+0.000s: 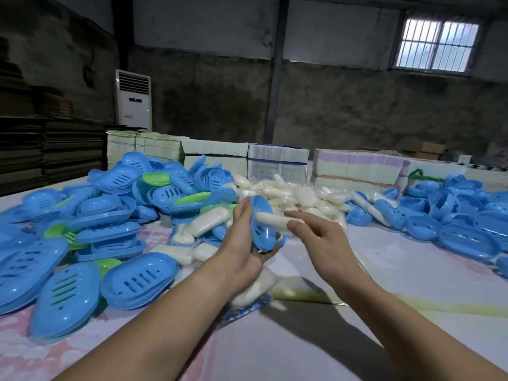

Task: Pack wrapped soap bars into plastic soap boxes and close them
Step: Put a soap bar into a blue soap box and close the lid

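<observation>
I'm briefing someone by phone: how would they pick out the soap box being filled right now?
Start at the heap of white wrapped soap bars mid-table, then come toward the camera to the two hands. The blue soap box stands on edge in the left hand, while the right hand pushes a soap bar into it. Every other box lies on the table.

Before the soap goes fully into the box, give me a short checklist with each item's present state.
1. Blue slotted plastic soap box held by the left hand: ok, tilted on edge in the palm.
2. White wrapped soap bar pinched by the right hand: ok.
3. Bar seated in the box: not ok, one end just meets it.
4. Lid for this box at hand: cannot tell.
5. More wrapped bars in the white pile behind: ok.
</observation>
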Demonstrator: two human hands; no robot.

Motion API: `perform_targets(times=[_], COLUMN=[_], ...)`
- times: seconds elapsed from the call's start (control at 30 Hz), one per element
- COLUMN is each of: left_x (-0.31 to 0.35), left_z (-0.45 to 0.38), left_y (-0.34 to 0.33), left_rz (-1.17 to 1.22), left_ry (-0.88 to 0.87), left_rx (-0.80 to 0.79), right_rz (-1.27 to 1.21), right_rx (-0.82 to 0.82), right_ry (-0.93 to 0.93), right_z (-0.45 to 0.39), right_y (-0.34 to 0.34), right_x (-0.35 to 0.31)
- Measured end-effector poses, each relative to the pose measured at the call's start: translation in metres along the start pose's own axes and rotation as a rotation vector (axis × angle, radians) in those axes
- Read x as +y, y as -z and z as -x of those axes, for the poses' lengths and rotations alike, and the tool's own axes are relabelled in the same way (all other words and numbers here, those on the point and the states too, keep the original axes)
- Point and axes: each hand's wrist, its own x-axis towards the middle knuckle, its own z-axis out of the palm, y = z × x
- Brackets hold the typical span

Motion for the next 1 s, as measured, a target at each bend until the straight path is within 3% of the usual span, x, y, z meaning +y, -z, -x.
perform_targets(times=[0.2,0.5,0.9,1.0], left_x=[-0.011,-0.030,-0.015,-0.014], left_z=[0.005,0.013,0.017,0.017], left_y=[-0.002,-0.011,-0.011,-0.011], left_rz=[0.068,0.124,0.224,0.200], left_ry=[-0.041,0.032,0.139,0.093], left_rx=[-0.006,-0.087,-0.092,-0.121], right_rz=[0.204,0.183,0.234,0.118], right_rx=[0.018,0.015,-0.247,-0.156], right_ry=[-0.004,-0.003,0.002,0.049], right_z=[0.004,0.005,0.006,0.005], right_y=[-0.004,-0.001,-0.008,-0.005], right_x=[0.014,0.013,0.011,0.009])
